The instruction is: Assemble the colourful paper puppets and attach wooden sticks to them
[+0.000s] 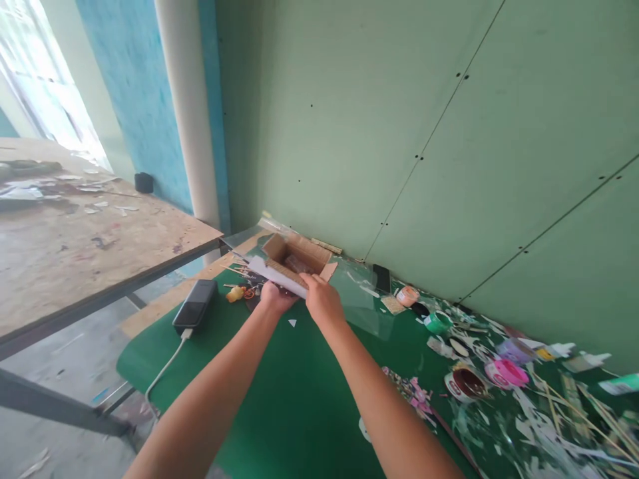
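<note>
Head view has both your hands together over the far part of the green tabletop (279, 406), at the near side of an open cardboard box (317, 252). Your right hand (322, 299) is partly curled, its fingers gripping the right end of a white panel (278, 273) that slants along the box's near edge; whether the panel belongs to the box you cannot tell. Your left hand (277, 297) is under the panel's lower edge, its fingers mostly hidden, so you cannot tell how far they are closed or whether they grip anything. Inside the box something brownish shows, too blurred to name.

Just left of your left hand lies a small yellow figure (234, 294), and nearer you on that side sits a dark power bank (196, 306) with a white cable (167, 372) plugged into its near end. A small white scrap (292, 323) lies between your forearms. To the right of your hands, a clear plastic sheet (357, 299) spreads toward a black phone (381, 279) near the wall (374, 133). Farther right stand or lie a peach jar (407, 297), a green jar (438, 323) and a pink jar (506, 374), among paper scraps and thin sticks
</note>
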Available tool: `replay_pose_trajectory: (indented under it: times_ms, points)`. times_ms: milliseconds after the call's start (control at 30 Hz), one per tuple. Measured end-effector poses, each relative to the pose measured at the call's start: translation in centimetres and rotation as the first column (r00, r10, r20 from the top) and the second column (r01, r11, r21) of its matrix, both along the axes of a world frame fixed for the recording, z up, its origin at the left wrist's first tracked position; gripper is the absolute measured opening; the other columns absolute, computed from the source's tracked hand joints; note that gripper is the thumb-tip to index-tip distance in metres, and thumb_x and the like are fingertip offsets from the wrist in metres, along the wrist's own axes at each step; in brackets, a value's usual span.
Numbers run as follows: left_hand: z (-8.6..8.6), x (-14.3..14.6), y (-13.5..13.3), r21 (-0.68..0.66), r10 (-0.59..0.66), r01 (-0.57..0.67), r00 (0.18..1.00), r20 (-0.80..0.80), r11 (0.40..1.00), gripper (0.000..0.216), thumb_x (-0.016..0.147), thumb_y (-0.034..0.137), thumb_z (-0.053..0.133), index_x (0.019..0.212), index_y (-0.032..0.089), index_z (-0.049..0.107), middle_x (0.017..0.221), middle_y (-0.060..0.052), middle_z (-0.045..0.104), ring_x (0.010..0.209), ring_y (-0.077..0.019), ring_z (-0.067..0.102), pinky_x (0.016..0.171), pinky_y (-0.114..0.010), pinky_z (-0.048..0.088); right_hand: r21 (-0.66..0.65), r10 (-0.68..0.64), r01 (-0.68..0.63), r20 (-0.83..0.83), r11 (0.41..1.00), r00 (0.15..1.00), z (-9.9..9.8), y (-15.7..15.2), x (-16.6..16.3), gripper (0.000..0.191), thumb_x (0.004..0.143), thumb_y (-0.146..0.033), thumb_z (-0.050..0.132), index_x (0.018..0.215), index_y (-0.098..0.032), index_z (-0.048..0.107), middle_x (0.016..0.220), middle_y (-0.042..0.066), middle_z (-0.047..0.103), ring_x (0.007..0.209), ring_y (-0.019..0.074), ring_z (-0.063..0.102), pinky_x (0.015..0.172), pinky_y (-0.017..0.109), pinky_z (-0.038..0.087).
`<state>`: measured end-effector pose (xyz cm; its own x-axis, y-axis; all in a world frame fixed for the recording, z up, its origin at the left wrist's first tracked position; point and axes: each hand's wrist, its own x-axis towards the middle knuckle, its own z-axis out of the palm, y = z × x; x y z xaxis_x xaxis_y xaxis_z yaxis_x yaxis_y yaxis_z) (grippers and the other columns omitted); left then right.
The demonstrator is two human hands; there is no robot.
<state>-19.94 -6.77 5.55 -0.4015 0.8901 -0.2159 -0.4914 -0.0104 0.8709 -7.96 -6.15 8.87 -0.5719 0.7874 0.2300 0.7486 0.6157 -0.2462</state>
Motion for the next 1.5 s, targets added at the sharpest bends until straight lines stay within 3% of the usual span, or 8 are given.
replay_pose_trajectory:
  times_ms: [167,433,667,833,967,1100,1200,1500]
  points:
    - [-0.9,0.4,-2.3,-0.223,0.277,-0.214,0.911,0.305,0.951,0.012,0.086,0.024,0.048,0.094,0.022,0.056,0.115,-0.010,0.057,0.104,-0.0246,0.060,0.089,-0.046,0.051,-0.093,-0.075,0.078,0.039,0.993,0.996,-1.6,2.7,-0.9,0.039,0.091,-0.014,0.041,0.123,-0.014,0.063,0.111,0.013,0.072,0.105,0.0253,0.066,0.086,0.032,0.049]
    - [0.8,1.9,-2.5,-0.221,0.298,-0.230,0.885,0.357,0.948,0.005,0.078,0.015,0.053,0.077,0.020,0.051,0.094,-0.004,0.054,0.089,-0.0179,0.058,0.092,-0.045,0.049,-0.020,0.016,-0.016,-0.008,1.000,1.000,-0.9,0.8,1.9,0.055,0.091,-0.030,0.054,0.144,-0.022,0.043,0.134,0.013,0.057,0.109,0.0266,0.063,0.085,0.033,0.052]
    - [0.5,1.8,-6.9,-0.200,0.460,-0.418,0.844,0.276,0.886,0.008,0.085,0.018,0.043,0.083,0.022,0.050,0.094,-0.003,0.056,0.079,-0.0137,0.057,0.075,-0.031,0.049,0.338,0.320,-0.239,-0.208,0.910,0.924,-3.0,-4.8,9.3,0.027,0.093,-0.020,0.046,0.112,-0.019,0.066,0.103,0.011,0.066,0.099,0.0228,0.063,0.083,0.034,0.054]
    - [-1.4,4.7,-13.6,0.066,0.715,-0.714,0.699,0.017,0.697,0.010,0.085,0.019,0.051,0.093,0.024,0.054,0.094,0.002,0.054,0.072,-0.0072,0.049,0.064,-0.018,0.038,0.412,0.153,0.011,-0.363,0.911,0.919,-7.0,-6.5,18.5,0.026,0.097,-0.024,0.043,0.102,-0.022,0.069,0.087,0.005,0.075,0.071,0.0159,0.069,0.067,0.026,0.054]
    - [-3.1,9.1,-15.8,0.376,0.470,-0.326,0.782,-0.408,0.868,0.021,0.089,0.032,0.050,0.072,0.020,0.053,0.067,0.002,0.051,0.061,-0.0102,0.046,0.059,-0.022,0.039,0.396,-0.178,0.413,-0.510,0.820,0.842,-10.3,-6.7,25.5,0.032,0.096,-0.035,0.043,0.101,-0.019,0.069,0.088,0.010,0.076,0.069,0.0192,0.071,0.061,0.027,0.051]
    - [-4.3,13.4,-13.7,0.010,-0.116,0.239,0.508,-0.853,0.971,0.011,0.087,0.026,0.052,0.083,0.021,0.061,0.073,0.001,0.064,0.061,-0.0123,0.055,0.058,-0.024,0.042,0.317,-0.296,0.534,-0.565,0.784,0.770,-12.9,-7.8,28.3,0.033,0.091,-0.036,0.041,0.089,-0.018,0.068,0.083,0.012,0.075,0.069,0.0206,0.069,0.060,0.028,0.050]
    - [-4.9,15.5,-11.3,-0.190,-0.221,0.247,0.107,-0.969,0.950,0.019,0.080,0.014,0.056,0.093,0.022,0.067,0.090,-0.002,0.071,0.079,-0.0160,0.064,0.072,-0.026,0.048,0.240,-0.331,0.551,-0.588,0.799,0.738,-13.5,-8.3,28.3,0.030,0.087,-0.034,0.040,0.084,-0.019,0.066,0.079,0.010,0.074,0.064,0.0194,0.067,0.061,0.028,0.049]
    - [-7.5,17.1,-8.4,-0.107,-0.100,0.169,-0.053,-0.994,0.980,0.048,0.084,0.018,0.046,0.131,0.019,0.058,0.144,-0.013,0.051,0.133,-0.0351,0.043,0.111,-0.058,0.027,-0.004,-0.526,0.634,-0.563,0.773,0.637,-12.9,-7.4,29.2,0.031,0.078,-0.026,0.040,0.088,-0.016,0.068,0.077,0.011,0.071,0.068,0.0231,0.062,0.064,0.031,0.044]
